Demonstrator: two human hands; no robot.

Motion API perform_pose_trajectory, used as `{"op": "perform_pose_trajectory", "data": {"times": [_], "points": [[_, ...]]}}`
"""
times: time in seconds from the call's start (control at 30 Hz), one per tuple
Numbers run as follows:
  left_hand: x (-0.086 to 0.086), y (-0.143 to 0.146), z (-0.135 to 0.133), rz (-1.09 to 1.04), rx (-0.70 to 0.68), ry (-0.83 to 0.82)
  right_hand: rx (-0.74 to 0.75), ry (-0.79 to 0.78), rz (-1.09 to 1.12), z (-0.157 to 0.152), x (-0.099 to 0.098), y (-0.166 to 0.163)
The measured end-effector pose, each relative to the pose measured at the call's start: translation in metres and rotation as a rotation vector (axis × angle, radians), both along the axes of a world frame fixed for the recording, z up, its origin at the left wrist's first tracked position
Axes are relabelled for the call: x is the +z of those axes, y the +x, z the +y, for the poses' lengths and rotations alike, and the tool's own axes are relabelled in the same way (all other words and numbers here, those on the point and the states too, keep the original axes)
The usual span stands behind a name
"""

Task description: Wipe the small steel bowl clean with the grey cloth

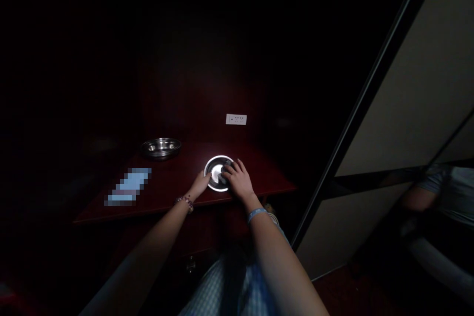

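A round, shiny metal bowl is tilted toward me above the front edge of the dark red desk. My left hand grips its left rim, thumb on the inside and fingers beneath. Over the bowl's right side reaches my right hand, its fingers bent inward against the inner surface. Something small and greyish shows by those fingertips; whether it is a cloth or a reflection is unclear. Farther back on the left stand several stacked metal bowls.
The dark red desk has a pixelated light-blue flat thing on its left. A white socket panel is on the back wall. A sliding door panel rises at right, with a person's arm showing there.
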State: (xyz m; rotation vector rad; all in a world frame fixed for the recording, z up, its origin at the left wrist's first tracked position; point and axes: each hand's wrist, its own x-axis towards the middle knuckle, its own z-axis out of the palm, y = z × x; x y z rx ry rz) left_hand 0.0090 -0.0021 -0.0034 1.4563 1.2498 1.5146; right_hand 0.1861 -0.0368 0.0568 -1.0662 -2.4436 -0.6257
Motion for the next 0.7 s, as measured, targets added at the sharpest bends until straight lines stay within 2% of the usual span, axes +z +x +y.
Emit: {"op": "perform_pose_trajectory", "data": {"times": [0.2,0.4,0.7], "points": [[-0.001,-0.002,0.001,-0.007,-0.054,-0.031,0.032,0.004,0.042,-0.003,0.006,-0.009],[0.0,-0.002,-0.002,-0.045,-0.053,-0.024,-0.021,-0.154,-0.009,-0.015,0.0,0.0],[0.021,-0.001,-0.022,-0.126,-0.106,0.082,-0.126,-0.352,-0.013,-0.032,0.001,-0.005]]}}
